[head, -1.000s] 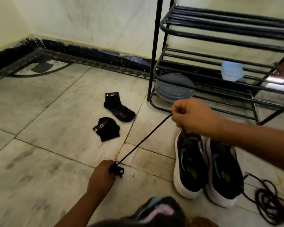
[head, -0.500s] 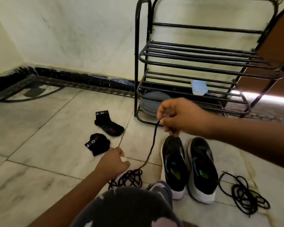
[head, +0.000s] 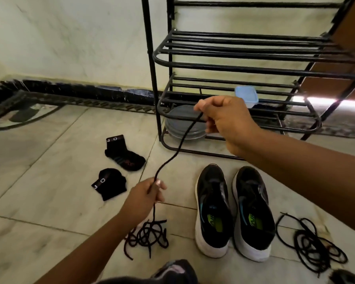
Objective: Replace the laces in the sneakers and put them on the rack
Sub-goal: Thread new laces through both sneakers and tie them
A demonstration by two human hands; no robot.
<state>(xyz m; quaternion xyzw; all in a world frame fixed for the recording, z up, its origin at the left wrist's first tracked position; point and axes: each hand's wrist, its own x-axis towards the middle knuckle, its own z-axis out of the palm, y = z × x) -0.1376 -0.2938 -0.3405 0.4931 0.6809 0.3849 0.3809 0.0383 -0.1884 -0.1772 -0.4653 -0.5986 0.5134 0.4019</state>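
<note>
A black lace (head: 173, 155) runs slack between my hands. My right hand (head: 223, 119) pinches its upper end in front of the rack, and my left hand (head: 146, 196) grips it lower down; the rest of it lies in a loose pile (head: 147, 235) on the floor below. Two black sneakers with white soles (head: 212, 210) (head: 252, 212) stand side by side, toes toward the black metal rack (head: 234, 58), with no laces visible in them. Another coil of black lace (head: 314, 240) lies right of the sneakers.
Two black socks (head: 124, 153) (head: 109, 183) lie on the marble floor to the left. Grey plates (head: 183, 125) sit under the rack's bottom shelf, and a small blue-lidded box (head: 246, 96) stands on a lower shelf. The wall is behind.
My left hand has risen from the lace pile and taken hold of the lace. Over the second the taut lace went slack, and the camera tilted up, showing more of the rack.
</note>
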